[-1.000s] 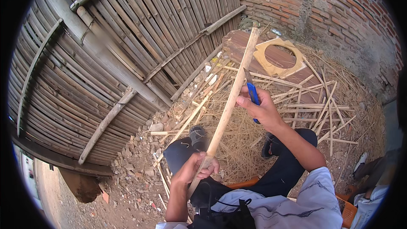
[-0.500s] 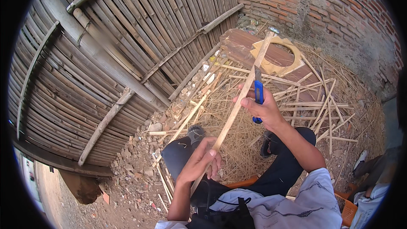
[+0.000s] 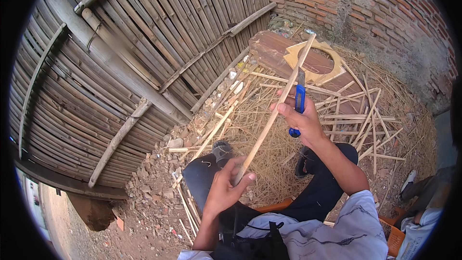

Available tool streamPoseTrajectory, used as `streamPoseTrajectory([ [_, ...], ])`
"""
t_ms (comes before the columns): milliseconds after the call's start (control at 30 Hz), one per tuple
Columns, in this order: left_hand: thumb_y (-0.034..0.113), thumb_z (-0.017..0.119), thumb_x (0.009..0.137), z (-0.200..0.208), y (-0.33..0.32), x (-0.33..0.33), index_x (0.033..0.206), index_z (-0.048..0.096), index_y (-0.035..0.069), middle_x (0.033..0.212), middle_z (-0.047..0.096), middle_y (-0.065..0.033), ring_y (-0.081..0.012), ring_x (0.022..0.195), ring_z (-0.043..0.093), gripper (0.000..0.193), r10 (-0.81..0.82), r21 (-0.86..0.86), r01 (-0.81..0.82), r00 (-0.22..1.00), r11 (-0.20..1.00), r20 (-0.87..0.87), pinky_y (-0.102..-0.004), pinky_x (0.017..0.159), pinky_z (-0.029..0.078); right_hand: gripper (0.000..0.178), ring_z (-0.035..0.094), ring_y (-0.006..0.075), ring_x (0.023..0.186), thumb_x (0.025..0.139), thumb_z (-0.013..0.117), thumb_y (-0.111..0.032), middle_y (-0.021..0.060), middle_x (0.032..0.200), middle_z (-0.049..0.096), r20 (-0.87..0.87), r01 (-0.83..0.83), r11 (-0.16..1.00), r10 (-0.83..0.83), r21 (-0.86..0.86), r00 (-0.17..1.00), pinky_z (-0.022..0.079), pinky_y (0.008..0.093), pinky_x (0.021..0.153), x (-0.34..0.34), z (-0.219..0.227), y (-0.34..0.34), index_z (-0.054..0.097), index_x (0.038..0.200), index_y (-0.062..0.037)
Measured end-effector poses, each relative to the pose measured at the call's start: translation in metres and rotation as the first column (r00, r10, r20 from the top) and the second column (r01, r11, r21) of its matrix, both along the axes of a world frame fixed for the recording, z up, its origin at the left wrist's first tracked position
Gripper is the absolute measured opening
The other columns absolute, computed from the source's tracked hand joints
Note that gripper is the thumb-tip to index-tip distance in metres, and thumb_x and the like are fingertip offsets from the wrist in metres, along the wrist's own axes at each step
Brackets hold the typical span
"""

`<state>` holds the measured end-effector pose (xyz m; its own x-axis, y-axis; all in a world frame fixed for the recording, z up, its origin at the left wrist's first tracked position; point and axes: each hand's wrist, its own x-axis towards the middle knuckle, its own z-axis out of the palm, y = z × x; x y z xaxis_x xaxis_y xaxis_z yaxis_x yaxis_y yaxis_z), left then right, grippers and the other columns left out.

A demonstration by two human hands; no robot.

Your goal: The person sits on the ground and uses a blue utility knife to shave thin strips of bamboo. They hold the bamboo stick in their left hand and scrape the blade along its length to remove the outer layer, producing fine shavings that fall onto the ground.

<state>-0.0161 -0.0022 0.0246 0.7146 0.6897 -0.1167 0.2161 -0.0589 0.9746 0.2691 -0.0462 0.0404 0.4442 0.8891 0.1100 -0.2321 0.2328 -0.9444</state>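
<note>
A long bamboo strip (image 3: 272, 115) was gripped low by the left hand (image 3: 226, 190) and higher by the right hand (image 3: 301, 118) — which also clasped a blue knife (image 3: 299, 101). Bare dirt (image 3: 149, 212) strewn with straw and bamboo offcuts (image 3: 356, 110) was enclosed by a bamboo fence (image 3: 144, 53) and a brick wall (image 3: 385, 14).

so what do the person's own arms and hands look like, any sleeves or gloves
Both hands are bare: no gloves, rings or watch show on the left hand or the right hand. Both forearms are uncovered too. The right arm comes out of a short white sleeve with thin dark wavy lines on it, ending about the elbow. The left arm's sleeve is mostly out of view at the lower edge.
</note>
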Motion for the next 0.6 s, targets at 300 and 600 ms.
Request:
streamPoseTrajectory([
  [300, 0.018, 0.073, 0.108, -0.018, 0.004, -0.007, 0.134, 0.072, -0.001, 0.084, 0.072, 0.0, -0.0045, 0.071, 0.059, 0.033, -0.018, -0.059, 0.019, 1.0, 0.998, 0.022, -0.0249, 0.063, 0.049, 0.045, 0.04, -0.0005, 0.056, 0.108, 0.069, -0.026, 0.0093, 0.106, 0.077, 0.164, 0.105, 0.994, -0.101, -0.013, 0.981, 0.031, 0.0202, 0.052, 0.002, 0.001, -0.001, 0.058, 0.145, -0.0027],
  [600, 0.026, 0.063, 0.114, -0.006, 0.006, -0.008, 0.145, 0.068, -0.001, 0.077, 0.052, 0.0077, -0.0007, 0.062, 0.037, 0.041, 0.027, -0.128, -0.007, 0.988, 0.992, 0.153, -0.0213, 0.055, 0.026, 0.037, 0.069, 0.0224, 0.064, 0.107, 0.069, -0.038, 0.0108, 0.087, 0.074, 0.82, 0.045, 0.959, -0.263, 0.28, 0.508, 0.052, 0.0355, 0.057, -0.025, -0.015, -0.017, 0.07, 0.117, -0.0022],
])
